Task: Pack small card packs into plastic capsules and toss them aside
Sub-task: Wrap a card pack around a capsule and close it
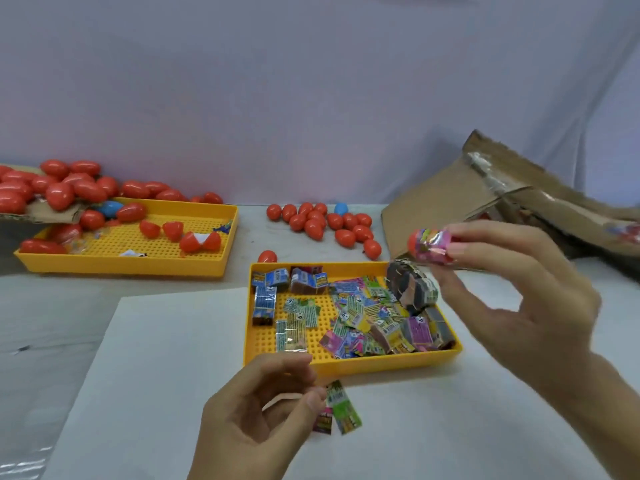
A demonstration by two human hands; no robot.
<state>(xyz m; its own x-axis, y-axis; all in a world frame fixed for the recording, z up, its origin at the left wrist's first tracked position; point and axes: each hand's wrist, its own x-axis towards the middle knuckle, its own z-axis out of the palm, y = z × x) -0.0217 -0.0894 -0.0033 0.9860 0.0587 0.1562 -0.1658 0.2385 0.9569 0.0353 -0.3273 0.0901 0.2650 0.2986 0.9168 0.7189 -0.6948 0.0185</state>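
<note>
The single head-worn camera looks forward and slightly down from the person's own eye level, close over a white tabletop (173, 358), so both hands loom large at the bottom and right edges. It faces a plain pale wall (311, 81) behind the table, with wide-angle bending towards the frame edges; there is no second view to share anything with.

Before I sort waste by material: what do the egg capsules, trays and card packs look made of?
Red egg capsules: glossy hard plastic, with sharp highlights. Yellow trays: matte moulded plastic, with a gridded floor. Card packs: probably paper in shiny film, judging by glints.
</note>
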